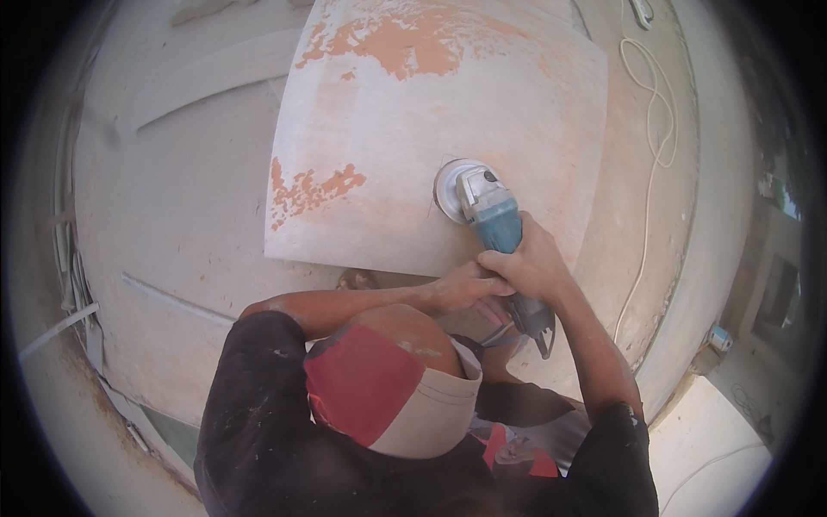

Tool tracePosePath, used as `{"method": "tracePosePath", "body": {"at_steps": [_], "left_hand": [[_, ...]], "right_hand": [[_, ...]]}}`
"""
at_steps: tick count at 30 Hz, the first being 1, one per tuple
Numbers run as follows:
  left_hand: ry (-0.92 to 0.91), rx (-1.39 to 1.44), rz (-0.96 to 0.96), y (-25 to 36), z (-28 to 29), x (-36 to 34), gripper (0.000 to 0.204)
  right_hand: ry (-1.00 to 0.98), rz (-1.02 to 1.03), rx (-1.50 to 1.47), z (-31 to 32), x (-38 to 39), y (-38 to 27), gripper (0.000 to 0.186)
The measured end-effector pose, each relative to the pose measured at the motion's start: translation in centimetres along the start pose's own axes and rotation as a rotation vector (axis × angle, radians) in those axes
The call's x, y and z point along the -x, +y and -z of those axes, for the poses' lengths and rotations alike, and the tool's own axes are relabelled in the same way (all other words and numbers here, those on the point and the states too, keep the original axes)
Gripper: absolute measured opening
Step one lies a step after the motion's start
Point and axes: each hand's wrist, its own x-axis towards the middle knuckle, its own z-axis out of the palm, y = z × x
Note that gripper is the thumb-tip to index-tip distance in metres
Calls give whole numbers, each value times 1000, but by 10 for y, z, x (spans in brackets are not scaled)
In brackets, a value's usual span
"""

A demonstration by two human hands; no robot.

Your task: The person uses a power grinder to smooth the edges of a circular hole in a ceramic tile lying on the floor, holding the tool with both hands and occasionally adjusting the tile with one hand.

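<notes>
An angle grinder [498, 222] with a teal body and a silver head lies across the near right part of a pale, curved panel [388, 129]. Its round whitish disc [447, 191] rests against or just over the panel's face; the exact contact cannot be told. My right hand [536, 263] wraps the grinder's body behind the head. Close against it, my left hand [472, 288] grips the grinder's rear part, its fingers partly hidden underneath. Orange patches [413, 43] show through the pale coating at the panel's far edge and left side.
A white cord [648, 172] loops along the floor right of the panel. Beyond it, a small blue-and-white device [720, 339] sits at the far right. Thin strips [73, 258] lie along the left edge, and a pale bar [177, 298] lies on the dusty floor [189, 198].
</notes>
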Motion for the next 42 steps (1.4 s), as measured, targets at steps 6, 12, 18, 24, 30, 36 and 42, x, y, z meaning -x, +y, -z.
{"method": "tracePosePath", "body": {"at_steps": [6,12,18,24,30,36,42], "left_hand": [[-51,26,-37,-1,1,-4,50],[-72,38,-55,-1,-1,-4,47],[-69,19,-48,0,-2,-2,46],[-68,26,-62,-4,2,-5,46],[-57,40,-56,-5,0,-6,47],[-83,46,-53,-11,6,-8,52],[-79,23,-73,0,-4,-4,52]], "right_hand": [[-26,-19,39,5,1,-4,74],[-29,-17,73,7,2,-6,69],[-46,-32,82,8,1,-8,69],[-42,-25,95,8,0,-9,68],[-49,-28,85,9,0,-9,67],[-47,-19,100,8,0,-9,70],[-40,-78,121,8,3,-11,76]]}}
